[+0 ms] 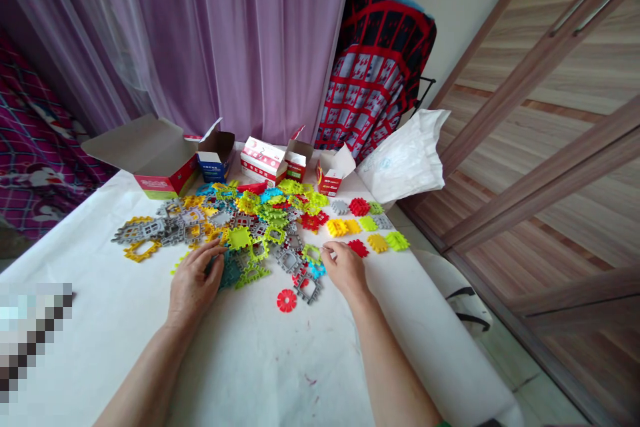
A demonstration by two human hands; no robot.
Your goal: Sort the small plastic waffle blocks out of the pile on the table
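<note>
Left hand (pixel 197 277): back upward, fingers bent toward the pile, thumb lying below them; its forearm slants in from the near edge of the counter (pixel 240 360). The fingers are loosely curved and narrow, beside a teal piece (pixel 231 272) – whether they grip it, I cannot tell.
Right hand (pixel 345 267): turned inward, thumb and forefinger brought close together at the right end of a lime frame (pixel 313 253), the other fingers folded under. Pinching it or only touching, I cannot tell.
Pile (pixel 239 238): interlocking plastic pieces in grey, yellow, lime, red and blue, heaped from between the hands toward the far edge and spreading toward the left edge.
Red disc (pixel 287 301): flat on the cloth, the piece nearest the near edge, just beside a grey frame (pixel 307 288).
Stacks (pixel 377 243): small groups sorted by colour – red, yellow, lime, grey – between the right hand and the right edge.
Boxes (pixel 263 160): a row along the far edge, several with flaps raised; the largest stands toward the far left corner.
Bag (pixel 407 153): white, crumpled, at the far right corner.
Hidden: the left palm, the right hand's folded fingertips and the lower layers of the pile; the teal piece is partly covered by the left hand.
Cut off: both forearms, at the bottom of the view.
Hard to make out: a pixelated patch (pixel 30 330) over the left side; the print on the boxes.
</note>
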